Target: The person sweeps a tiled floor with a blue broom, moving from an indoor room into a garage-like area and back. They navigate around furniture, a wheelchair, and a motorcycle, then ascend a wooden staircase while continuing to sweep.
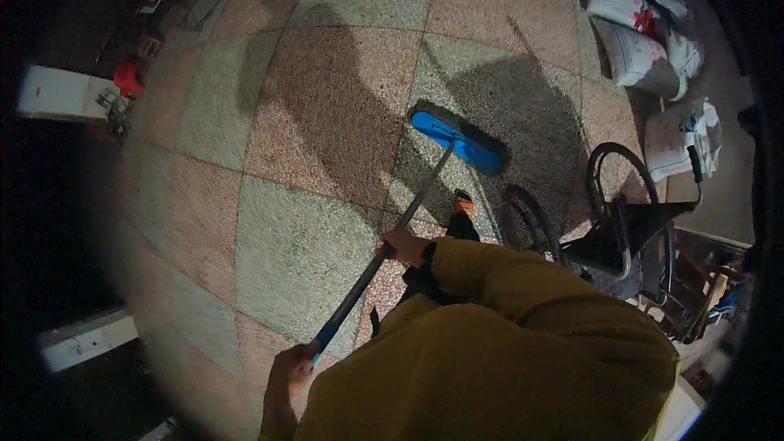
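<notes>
Far off to the left, a red thing [128, 78] sits by the edge of the floor [294, 249]. Next, the left hand [290, 367] has its fingers wrapped around the top end of a long broom [359, 285]. Then the right hand [402, 245] grips the same dark stick lower down. The broom slants away to its blue head [475, 151], which is on the floor, just past an orange and black shoe [463, 202]. Farther right are a black frame with bent bars [627, 237] and white sacks [641, 63].

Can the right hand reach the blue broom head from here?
Probably not without bending: the right hand grips the dark handle, well short of the blue broom head at the floor. Nothing visible blocks the way.
</notes>
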Motion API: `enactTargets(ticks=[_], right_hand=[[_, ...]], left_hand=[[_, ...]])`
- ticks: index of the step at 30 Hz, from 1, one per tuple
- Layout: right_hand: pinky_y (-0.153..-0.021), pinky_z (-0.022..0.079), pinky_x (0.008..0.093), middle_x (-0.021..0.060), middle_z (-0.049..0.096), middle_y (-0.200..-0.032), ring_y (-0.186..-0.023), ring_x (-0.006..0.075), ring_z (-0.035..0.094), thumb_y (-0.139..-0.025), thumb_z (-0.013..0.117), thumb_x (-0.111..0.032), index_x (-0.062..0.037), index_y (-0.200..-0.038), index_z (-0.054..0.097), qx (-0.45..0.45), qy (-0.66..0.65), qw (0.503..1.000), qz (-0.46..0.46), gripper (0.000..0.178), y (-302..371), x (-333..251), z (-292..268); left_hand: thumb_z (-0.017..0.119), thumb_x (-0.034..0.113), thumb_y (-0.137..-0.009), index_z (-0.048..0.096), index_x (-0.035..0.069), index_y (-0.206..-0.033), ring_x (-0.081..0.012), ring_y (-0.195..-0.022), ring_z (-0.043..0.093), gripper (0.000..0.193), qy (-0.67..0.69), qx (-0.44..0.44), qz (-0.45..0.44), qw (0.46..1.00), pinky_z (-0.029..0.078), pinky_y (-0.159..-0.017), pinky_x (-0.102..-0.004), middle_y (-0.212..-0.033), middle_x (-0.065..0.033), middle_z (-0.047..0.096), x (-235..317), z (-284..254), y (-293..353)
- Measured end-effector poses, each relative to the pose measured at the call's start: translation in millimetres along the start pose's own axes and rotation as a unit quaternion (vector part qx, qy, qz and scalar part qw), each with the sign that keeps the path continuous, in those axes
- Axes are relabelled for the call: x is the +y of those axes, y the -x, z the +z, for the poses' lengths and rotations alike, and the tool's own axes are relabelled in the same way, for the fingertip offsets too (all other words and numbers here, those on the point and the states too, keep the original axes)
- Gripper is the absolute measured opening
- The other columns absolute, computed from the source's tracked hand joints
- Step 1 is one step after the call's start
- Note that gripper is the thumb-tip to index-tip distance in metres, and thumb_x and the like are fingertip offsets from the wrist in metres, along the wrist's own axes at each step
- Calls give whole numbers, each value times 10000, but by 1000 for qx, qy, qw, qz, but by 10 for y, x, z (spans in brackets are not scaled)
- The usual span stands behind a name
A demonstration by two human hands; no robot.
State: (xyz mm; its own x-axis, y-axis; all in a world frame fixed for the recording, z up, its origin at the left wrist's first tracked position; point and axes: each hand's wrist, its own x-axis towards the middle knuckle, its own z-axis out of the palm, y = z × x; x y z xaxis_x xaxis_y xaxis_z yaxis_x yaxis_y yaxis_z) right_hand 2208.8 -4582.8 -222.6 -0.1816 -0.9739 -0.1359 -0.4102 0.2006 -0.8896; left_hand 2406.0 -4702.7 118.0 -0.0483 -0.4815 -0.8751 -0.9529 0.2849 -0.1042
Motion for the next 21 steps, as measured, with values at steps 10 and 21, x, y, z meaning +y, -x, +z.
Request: enactTargets(ticks=[10,21], right_hand=[[-529,358,441,143,497,-657,-637,306,486,-723,597,-334,-60,-654,487,206,33,976,58,303,-187,882,-857],[-512,427,374,98,517,-660,-605,227,545,-713,580,-138,-37,-750,479,330,-87,855,391,147,1368,2448,-2460]], left_hand=[[562,293,-771,599,22,-897,-106,-597,474,302,-64,104,133,984,405,-564,-286,-648,-69,565,1612,-813,-161],[416,466,-796,555,49,-762,-336,-628,550,441,-247,32,449,858,430,-554,-418,-656,-165,560,4043,-24,-795]])
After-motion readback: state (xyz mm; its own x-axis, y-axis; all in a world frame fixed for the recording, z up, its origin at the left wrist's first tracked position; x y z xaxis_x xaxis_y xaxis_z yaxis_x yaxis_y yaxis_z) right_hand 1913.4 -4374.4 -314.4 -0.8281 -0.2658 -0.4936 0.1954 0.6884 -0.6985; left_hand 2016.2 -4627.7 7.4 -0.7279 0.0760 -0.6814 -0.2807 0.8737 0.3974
